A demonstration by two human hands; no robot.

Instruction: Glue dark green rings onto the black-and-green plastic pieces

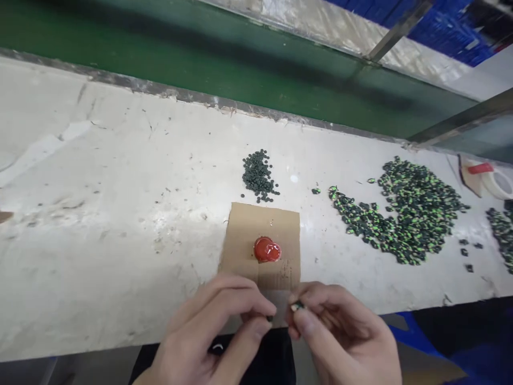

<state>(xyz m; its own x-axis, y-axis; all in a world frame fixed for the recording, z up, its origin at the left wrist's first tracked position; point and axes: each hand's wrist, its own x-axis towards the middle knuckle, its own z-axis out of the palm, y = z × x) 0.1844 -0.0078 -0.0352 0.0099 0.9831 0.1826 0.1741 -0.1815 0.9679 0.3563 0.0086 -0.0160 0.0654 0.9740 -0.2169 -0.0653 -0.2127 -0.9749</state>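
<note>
At the bench's front edge, my left hand (218,329) pinches a small dark disc (270,318) between thumb and fingertips, mostly covered. Close beside it, my right hand (340,329) grips a small dark piece (297,306) with a pale spot; the two hands stay apart. Just beyond them lies a brown cardboard sheet (240,240), bearing a glossy red blob (264,249). Past the cardboard is a small pile of dark green discs (257,174). A large heap of black and bright green pieces (420,211) spreads to the right.
A roll of tape (497,184) and a red object (480,168) lie at the far right, near another pile of dark pieces (503,232). Along the back of the white bench (120,214) runs a green strip (220,64) behind a raised edge. Blue crates (449,37) stand beyond.
</note>
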